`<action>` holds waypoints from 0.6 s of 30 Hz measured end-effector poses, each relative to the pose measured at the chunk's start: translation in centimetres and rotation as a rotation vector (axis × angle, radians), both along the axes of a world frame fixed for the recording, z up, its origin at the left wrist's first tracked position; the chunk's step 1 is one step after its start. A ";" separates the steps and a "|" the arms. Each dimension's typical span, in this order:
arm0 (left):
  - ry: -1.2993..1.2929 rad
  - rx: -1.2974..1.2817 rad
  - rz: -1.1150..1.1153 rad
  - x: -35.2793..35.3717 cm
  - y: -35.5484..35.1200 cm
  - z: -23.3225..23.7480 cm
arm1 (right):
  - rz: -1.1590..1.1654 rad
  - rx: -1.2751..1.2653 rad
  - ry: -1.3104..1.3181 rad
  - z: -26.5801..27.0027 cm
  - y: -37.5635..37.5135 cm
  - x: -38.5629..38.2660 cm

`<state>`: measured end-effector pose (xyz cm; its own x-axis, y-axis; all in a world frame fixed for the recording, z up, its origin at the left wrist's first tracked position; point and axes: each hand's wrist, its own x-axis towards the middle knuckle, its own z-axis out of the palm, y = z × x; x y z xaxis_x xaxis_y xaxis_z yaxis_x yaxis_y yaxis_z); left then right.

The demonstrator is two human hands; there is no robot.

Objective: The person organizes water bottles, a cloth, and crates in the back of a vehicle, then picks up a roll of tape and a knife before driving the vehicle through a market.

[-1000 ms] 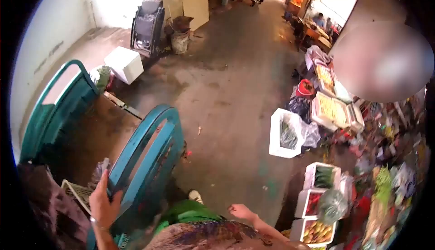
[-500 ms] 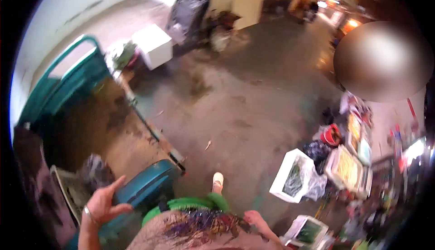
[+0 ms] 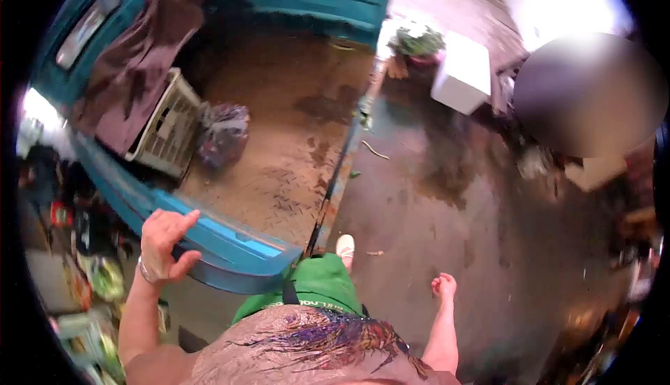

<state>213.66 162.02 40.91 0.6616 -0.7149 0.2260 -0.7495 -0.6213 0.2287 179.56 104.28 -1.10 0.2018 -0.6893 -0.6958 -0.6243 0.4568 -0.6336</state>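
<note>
The view has swung toward the teal cargo bed [image 3: 272,161], so its floor now fills the upper left of the frame; the foam boxes of produce that stood at the right have gone from sight. The beige crate [image 3: 166,139], earlier cut off at the lower left, now shows with its slatted side, and a see-through bag with dark contents [image 3: 223,134] lies just beside it. For the work in hand, this seems to bring the load on the bed into easier view.

The left hand [image 3: 167,242], left of centre, is over the blue-green side panel [image 3: 237,256] with thumb and fingers parted; it does not wrap the rim, and whether it presses there I cannot tell. The right hand [image 3: 444,285] has moved out from the body, at the lower right of centre; its fingers curl in loosely, with nothing visible in them, over the wet floor [image 3: 412,238].

A brown cloth [image 3: 139,71] covers part of the crate, hiding whatever is inside. The bag's contents are too blurred to name. At the upper right, a blurred disc [image 3: 590,95] masks what lies behind it, and the goods along the left edge are smeared and dim. The cargo bed's far left corner runs out of view.
</note>
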 end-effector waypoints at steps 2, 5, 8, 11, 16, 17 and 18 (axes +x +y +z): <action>0.011 -0.031 0.028 -0.2 -0.1 0.3 | 0.146 -0.045 -0.092 1.7 -2.5 9.2; -0.033 -0.015 0.117 -0.5 -0.3 0.3 | 0.327 0.104 -0.247 -0.2 -3.7 20.0; 0.022 0.039 0.399 -1.8 -1.3 0.8 | 0.694 0.221 -0.228 -0.7 -1.8 29.5; 0.049 0.014 0.664 -3.1 -3.6 1.1 | 1.041 0.334 -0.201 -2.3 -0.4 35.2; 0.091 -0.056 1.032 -4.4 -7.5 1.4 | 1.389 0.302 -0.082 -1.3 0.9 42.1; 0.104 -0.058 1.053 -4.5 -8.3 1.0 | 1.408 0.305 -0.066 -2.0 0.6 43.3; 0.032 -0.071 1.150 -4.5 -9.0 0.6 | 1.417 0.325 -0.068 -2.8 0.4 44.6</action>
